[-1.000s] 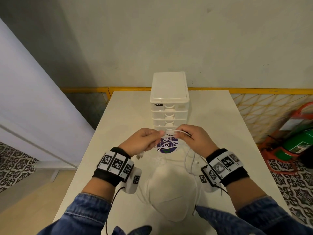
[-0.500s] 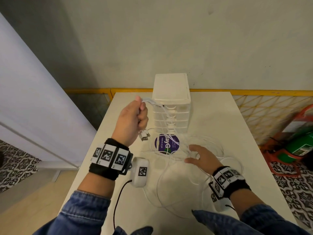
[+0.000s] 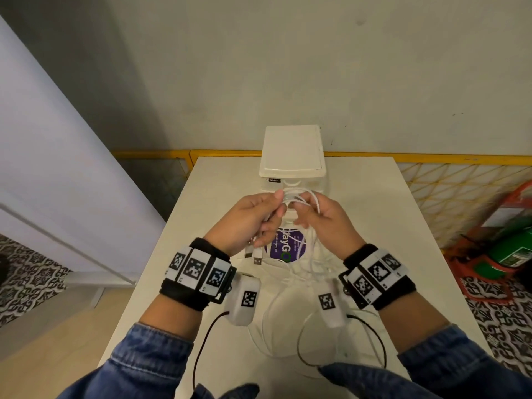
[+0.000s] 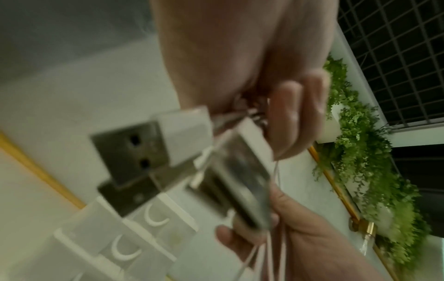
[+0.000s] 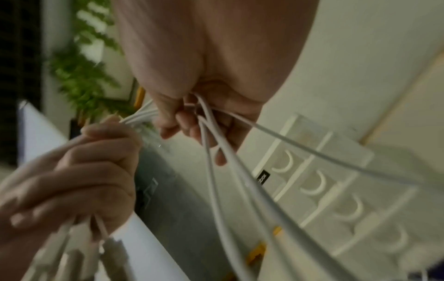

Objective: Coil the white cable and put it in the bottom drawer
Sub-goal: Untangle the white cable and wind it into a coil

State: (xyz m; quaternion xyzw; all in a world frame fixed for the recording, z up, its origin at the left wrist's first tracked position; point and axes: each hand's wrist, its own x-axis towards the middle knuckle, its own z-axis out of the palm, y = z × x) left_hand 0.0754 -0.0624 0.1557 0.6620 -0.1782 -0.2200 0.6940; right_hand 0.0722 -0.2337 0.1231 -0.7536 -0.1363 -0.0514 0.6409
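Both hands are back together now, up at centre frame in front of the drawer unit, after the left hand had swung out to the upper left and the right hand lay low on the table half a second ago. Between them runs the white cable, thin, smooth and round, bunched into several short strands lying left to right. Left fingers are curled tight round the bunch; its metal USB plugs dangle below the fist, pointing down. Right fingers pinch the strands, and long loops fall away toward the lower frame, trailing slack over the matte white table. The cable hangs above a round purple sticker. Behind it, the glossy plastic drawer unit shows crescent handles, drawers closed.
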